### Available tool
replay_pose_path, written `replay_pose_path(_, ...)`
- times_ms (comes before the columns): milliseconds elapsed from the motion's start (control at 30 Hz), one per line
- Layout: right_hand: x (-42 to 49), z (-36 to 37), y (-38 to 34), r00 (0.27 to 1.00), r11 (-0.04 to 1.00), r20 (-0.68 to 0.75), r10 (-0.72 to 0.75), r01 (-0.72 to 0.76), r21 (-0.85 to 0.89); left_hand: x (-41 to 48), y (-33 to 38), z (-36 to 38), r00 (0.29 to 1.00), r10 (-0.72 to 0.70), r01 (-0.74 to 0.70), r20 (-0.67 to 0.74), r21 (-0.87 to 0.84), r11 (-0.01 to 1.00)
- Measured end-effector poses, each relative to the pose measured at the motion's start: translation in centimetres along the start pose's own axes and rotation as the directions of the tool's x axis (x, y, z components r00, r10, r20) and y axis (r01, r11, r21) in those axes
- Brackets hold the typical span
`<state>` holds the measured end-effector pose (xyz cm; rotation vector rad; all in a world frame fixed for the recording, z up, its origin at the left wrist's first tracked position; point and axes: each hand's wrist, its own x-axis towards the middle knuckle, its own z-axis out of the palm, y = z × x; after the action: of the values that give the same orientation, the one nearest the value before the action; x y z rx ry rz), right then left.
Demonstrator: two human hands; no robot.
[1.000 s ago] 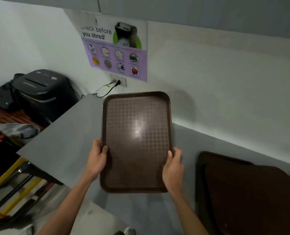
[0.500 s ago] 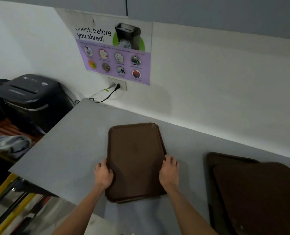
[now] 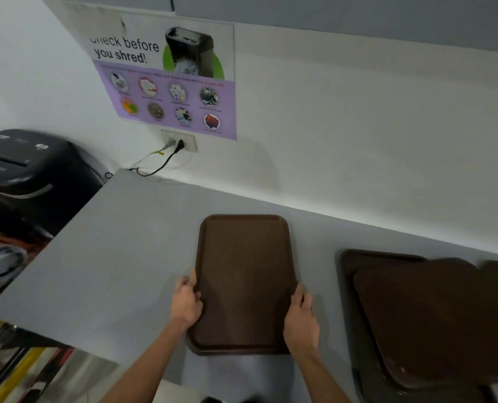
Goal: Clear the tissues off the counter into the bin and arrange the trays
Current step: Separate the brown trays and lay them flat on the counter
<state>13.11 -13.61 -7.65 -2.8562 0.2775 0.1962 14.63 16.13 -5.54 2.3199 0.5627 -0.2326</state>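
A brown tray [image 3: 245,274] lies flat on the grey counter [image 3: 120,257], its long side running away from me and its near end just over the counter's front edge. My left hand [image 3: 186,301] grips the tray's left rim. My right hand [image 3: 301,318] grips its right rim. To the right, more dark brown trays [image 3: 428,321] lie in an uneven pile, one turned askew on top. No tissues or bin show in this view.
A black paper shredder [image 3: 24,173] stands left of the counter. A shredding poster [image 3: 169,77] hangs on the white wall above a socket with two plugged cables [image 3: 169,149]. Yellow and dark bars [image 3: 15,370] show below the counter's left edge.
The tray was held up and tilted toward the wall a second ago; both hands lowered it flat onto the counter. My view has shifted left.
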Motion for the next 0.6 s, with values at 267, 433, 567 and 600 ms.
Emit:
replay_pose_path(267,-3.3,-1.4,4.6,0.992,0.989,0.011,0.122,-0.121,-0.083,-2.1,5.9,2.5,0.989,0.14,-0.144,0.051,0.076,0.987)
replay_pose_path(433,-3.1,-3.6,5.5,0.99,0.992,0.089,0.106,-0.099,-0.084,-2.0,6.9,3.4,0.987,0.137,-0.145,0.086,0.106,0.984)
replay_pose_path(567,-3.7,-7.2,6.4,0.989,0.983,0.108,0.096,-0.111,0.144,-1.3,6.5,4.4,0.993,0.095,-0.104,0.07,0.14,0.985)
replay_pose_path(600,-4.1,-8.2,7.0,0.993,0.973,0.05,0.106,-0.114,0.202,-1.5,6.8,5.0,0.99,0.132,-0.138,0.044,0.196,0.971)
